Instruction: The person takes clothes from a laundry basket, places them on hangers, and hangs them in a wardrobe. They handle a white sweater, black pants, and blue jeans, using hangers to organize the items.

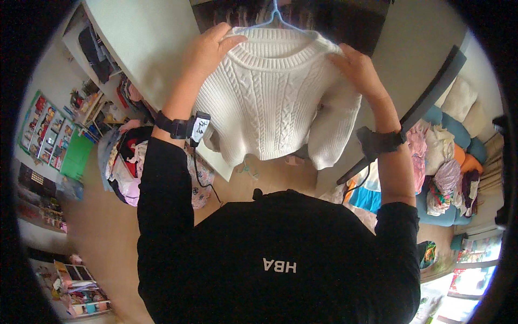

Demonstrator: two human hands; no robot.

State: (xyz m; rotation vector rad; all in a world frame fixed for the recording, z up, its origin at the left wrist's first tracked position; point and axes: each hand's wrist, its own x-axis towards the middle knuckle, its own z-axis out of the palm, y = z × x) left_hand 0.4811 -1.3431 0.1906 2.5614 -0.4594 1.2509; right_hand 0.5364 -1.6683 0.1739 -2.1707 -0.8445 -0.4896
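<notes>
Pinching the white sweater [270, 102] by its left-side shoulder, the left hand [208, 49] in my view has its thumb on the front beside the neckline. Across the collar, I have the right hand [360, 67] closed on the other shoulder, thumb also in front; its remaining fingers are largely hidden from me. The sweater hangs between and below both hands, spread with its front toward me.

From left to right I see one ribbed sleeve partly bent back, cable-knit columns down the body, then a fuller sleeve drooping. A blue hanger [276, 16] sits in the round ribbed neck.

For edges, a clothes pile [127, 167] lies at left, with tan floor [108, 237] spreading below it. A pale panel [145, 43] stands close by the left forearm; a dark bar [431, 86] slants near the right one, before a heaped sofa [431, 217].
</notes>
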